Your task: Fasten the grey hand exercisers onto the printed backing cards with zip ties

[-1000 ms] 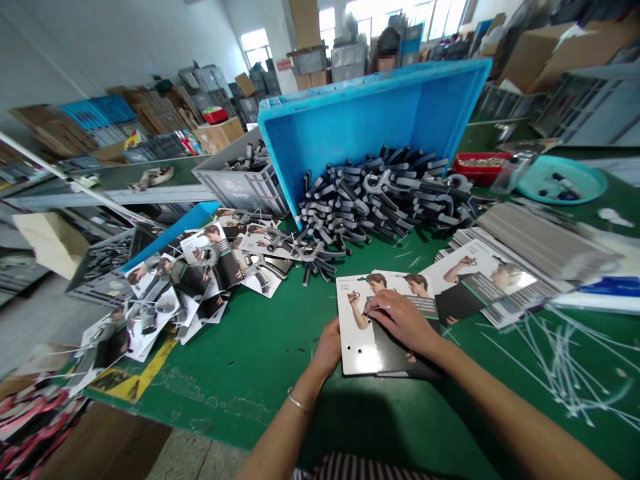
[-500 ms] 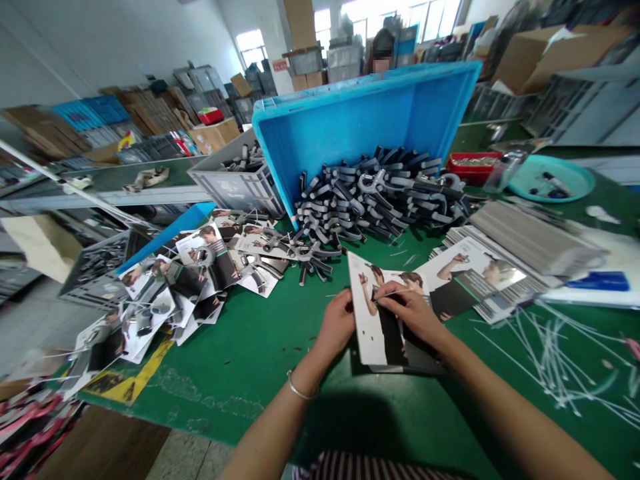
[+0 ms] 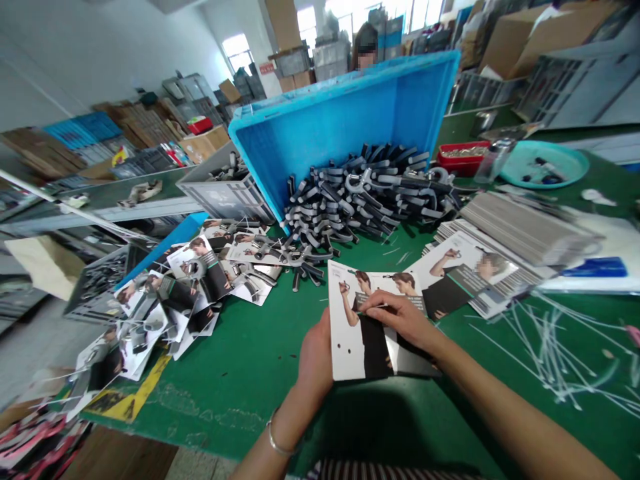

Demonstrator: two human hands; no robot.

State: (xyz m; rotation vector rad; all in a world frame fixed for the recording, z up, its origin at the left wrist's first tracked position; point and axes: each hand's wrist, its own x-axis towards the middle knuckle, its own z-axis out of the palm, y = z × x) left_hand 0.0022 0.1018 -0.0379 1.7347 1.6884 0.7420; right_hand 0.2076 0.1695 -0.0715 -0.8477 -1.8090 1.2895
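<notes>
A printed card with two small holes stands tilted above the green table in front of me. My left hand grips its left edge, the fingers hidden behind it. My right hand lies over the card's front, thumb and fingers pinched on a thin white tie near the middle. Another card shows behind it on the right, partly under my right hand. To the right lies a stack of printed cards. White ties are scattered at the right.
A blue crate lies tipped, black and grey hand grips spilling from it. Cards with grips attached pile at the left. A red tray, a turquoise plate and grey card bundles sit right. A person is behind the crate.
The card has turned to face me more and moved slightly left and down in view. My left hand has moved left and down with it. My right hand remains over its front.
</notes>
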